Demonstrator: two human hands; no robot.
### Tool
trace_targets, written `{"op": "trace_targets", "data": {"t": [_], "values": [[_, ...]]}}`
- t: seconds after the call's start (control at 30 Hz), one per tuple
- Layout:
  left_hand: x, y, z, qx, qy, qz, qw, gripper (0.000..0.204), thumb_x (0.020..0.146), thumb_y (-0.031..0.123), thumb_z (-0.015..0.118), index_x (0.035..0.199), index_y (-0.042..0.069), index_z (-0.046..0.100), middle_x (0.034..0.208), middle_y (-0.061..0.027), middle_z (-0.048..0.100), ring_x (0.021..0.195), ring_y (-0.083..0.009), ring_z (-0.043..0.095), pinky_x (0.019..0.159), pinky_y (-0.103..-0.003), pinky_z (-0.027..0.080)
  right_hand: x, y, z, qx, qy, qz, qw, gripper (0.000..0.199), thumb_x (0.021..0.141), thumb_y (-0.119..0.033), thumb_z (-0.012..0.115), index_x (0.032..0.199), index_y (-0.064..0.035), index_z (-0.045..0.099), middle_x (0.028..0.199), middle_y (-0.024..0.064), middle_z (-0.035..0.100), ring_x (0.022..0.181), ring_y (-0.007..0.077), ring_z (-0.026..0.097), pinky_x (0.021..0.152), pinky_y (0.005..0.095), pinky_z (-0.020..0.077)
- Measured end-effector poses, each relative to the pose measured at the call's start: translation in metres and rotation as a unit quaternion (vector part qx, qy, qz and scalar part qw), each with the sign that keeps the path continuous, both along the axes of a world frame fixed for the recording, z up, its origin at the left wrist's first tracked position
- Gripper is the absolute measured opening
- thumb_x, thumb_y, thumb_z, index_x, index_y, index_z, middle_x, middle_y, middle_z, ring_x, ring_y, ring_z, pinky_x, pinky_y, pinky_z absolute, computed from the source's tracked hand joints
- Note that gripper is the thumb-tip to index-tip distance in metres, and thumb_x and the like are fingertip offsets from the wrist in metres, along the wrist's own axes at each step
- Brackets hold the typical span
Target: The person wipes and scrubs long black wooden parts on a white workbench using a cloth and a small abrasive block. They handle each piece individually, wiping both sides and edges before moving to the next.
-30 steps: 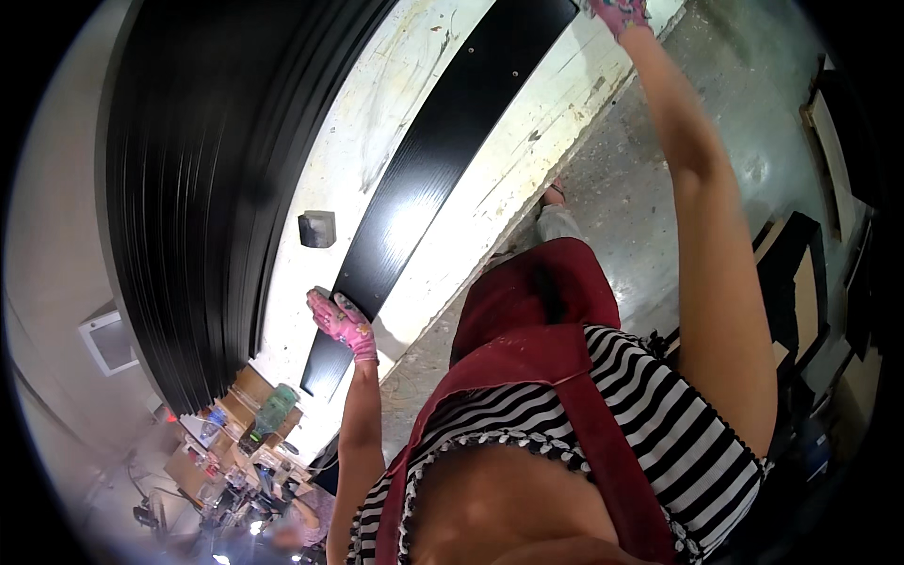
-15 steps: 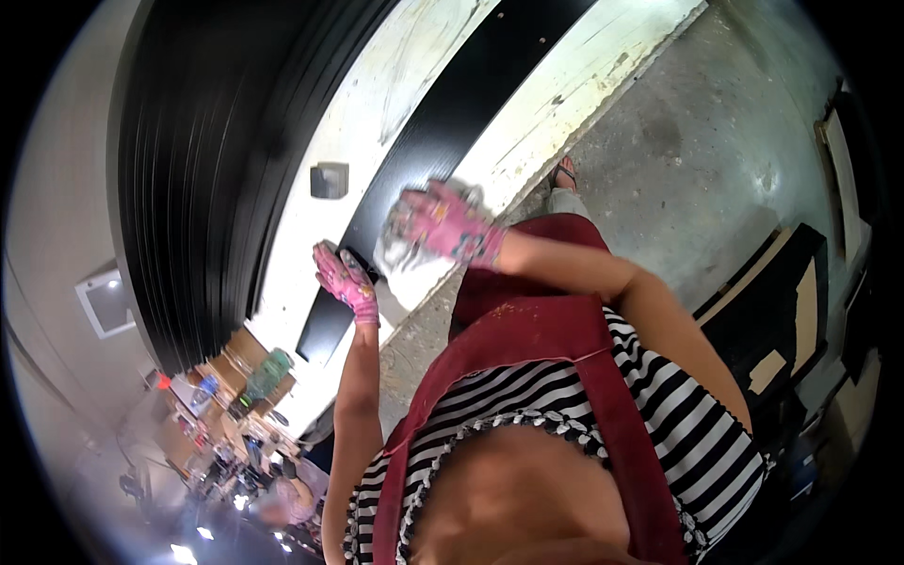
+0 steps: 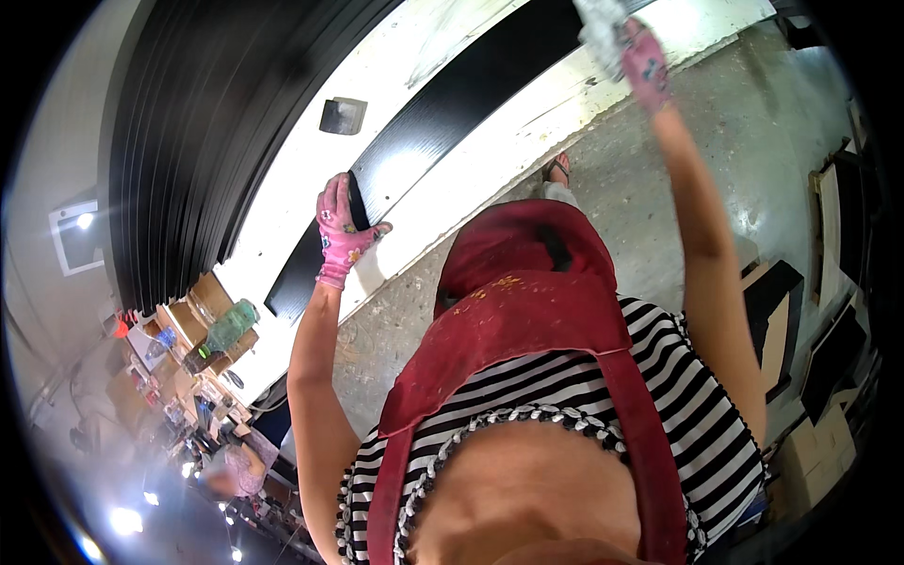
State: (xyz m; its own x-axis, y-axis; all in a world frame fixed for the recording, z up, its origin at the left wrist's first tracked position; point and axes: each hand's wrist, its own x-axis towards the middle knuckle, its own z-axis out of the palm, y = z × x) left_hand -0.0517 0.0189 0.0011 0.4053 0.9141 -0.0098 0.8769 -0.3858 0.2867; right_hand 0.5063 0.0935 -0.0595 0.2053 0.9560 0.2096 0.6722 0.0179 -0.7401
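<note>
A long black board [image 3: 471, 85] lies on the white, scuffed worktop [image 3: 424, 198], running from lower left to the far right. My left hand [image 3: 341, 231], in a pink flowered glove, rests on the board's nearer part with fingers stretched and thumb apart. A dark curved patch shows between its thumb and fingers; I cannot tell whether it is shadow or a thing. At the far end, my right hand [image 3: 647, 64], gloved alike and a little blurred, grips a whitish-grey rag [image 3: 603, 36] against the board.
Many black boards [image 3: 207, 122] stand packed along the worktop's far side. A small dark block [image 3: 342, 116] lies near them. A green bottle [image 3: 231, 327] and cardboard boxes [image 3: 212, 297] are at lower left, a person [image 3: 243, 466] beyond. Black panels [image 3: 777, 311] lean at right above the concrete floor [image 3: 706, 151].
My right hand has swept the rag far along the board, up and to the right, and that arm is now stretched out. My left hand stays on the board, its thumb now spread wider.
</note>
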Motion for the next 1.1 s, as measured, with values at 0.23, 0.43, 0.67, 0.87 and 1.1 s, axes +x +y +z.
{"op": "trace_targets", "data": {"t": [0.23, 0.43, 0.67, 0.87, 1.1], "values": [[0.008, 0.000, 0.013, -0.024, -0.010, -0.002, 1.000, 0.106, 0.050, 0.027, 0.089, 0.140, 0.007, 0.036, 0.129, -0.0175, 0.045, 0.118, -0.0341, 0.046, 0.101, -0.043, 0.039, -0.130, -0.110, 0.007, -0.004, 0.118, -0.051, 0.992, 0.042, 0.084, 0.001, 0.046, 0.125, 0.0017, 0.053, 0.122, 0.0139, 0.057, 0.113, 0.0242, 0.054, 0.095, 0.0321, 0.0457], [0.013, -0.005, 0.014, -0.023, 0.010, -0.008, 1.000, 0.112, 0.047, 0.030, 0.089, 0.142, 0.007, 0.033, 0.124, -0.0174, 0.046, 0.114, -0.0340, 0.046, 0.099, -0.044, 0.040, -0.145, -0.163, 0.015, -0.207, 0.556, -0.017, 0.805, 0.050, 0.084, 0.010, 0.029, 0.130, 0.0060, 0.048, 0.119, 0.0125, 0.060, 0.107, 0.0176, 0.058, 0.096, 0.0282, 0.0461], [0.011, -0.002, 0.014, -0.031, 0.013, -0.033, 0.999, 0.115, 0.047, 0.032, 0.089, 0.143, 0.007, 0.031, 0.122, -0.0187, 0.045, 0.111, -0.0344, 0.046, 0.098, -0.045, 0.039, -0.184, -0.159, -0.043, -0.268, 0.721, 0.246, 0.589, 0.042, 0.087, 0.000, 0.049, 0.129, 0.0023, 0.050, 0.112, 0.0140, 0.063, 0.097, 0.0183, 0.063, 0.084, 0.0313, 0.0530], [0.019, -0.027, 0.014, -0.040, -0.004, -0.022, 0.999, 0.114, 0.046, 0.031, 0.088, 0.143, 0.008, 0.033, 0.122, -0.0174, 0.045, 0.113, -0.0343, 0.045, 0.100, -0.044, 0.038, -0.206, -0.145, 0.017, -0.250, 0.678, 0.158, 0.673, 0.045, 0.083, 0.001, 0.044, 0.126, 0.0024, 0.053, 0.112, 0.0124, 0.064, 0.098, 0.0194, 0.062, 0.087, 0.0307, 0.0502], [0.012, -0.069, 0.008, -0.009, -0.021, -0.041, 0.999, 0.121, 0.045, 0.034, 0.089, 0.143, 0.001, 0.026, 0.140, -0.0195, 0.036, 0.130, -0.0359, 0.036, 0.105, -0.054, 0.026, -0.165, -0.146, -0.031, -0.161, 0.416, 0.269, 0.854, 0.052, 0.095, -0.036, 0.045, 0.133, -0.0014, 0.047, 0.132, 0.0159, 0.048, 0.123, 0.0278, 0.044, 0.106, 0.0367, 0.0324]]}}
